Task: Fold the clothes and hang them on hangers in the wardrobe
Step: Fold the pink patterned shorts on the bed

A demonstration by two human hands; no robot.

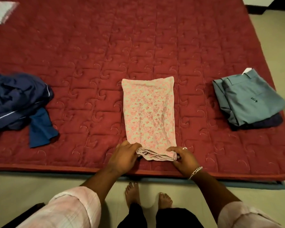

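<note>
Bed [105, 46]: red quilted cover, filling most of the view.
Blue clothes [18, 102]: rumpled heap at 9 o'clock on the bed.
Pink floral garment [149, 111]: folded into a long strip at centre, lying flat; near end bunched into a small roll at 6 o'clock.
Grey trousers [248, 101]: folded, at 3 o'clock, stacked on a darker folded piece.
Left hand [124, 155]: fingers curled round the left end of the roll.
Right hand [182, 157]: gripping the right end of the roll; bracelet [195, 172] on the wrist.
</note>
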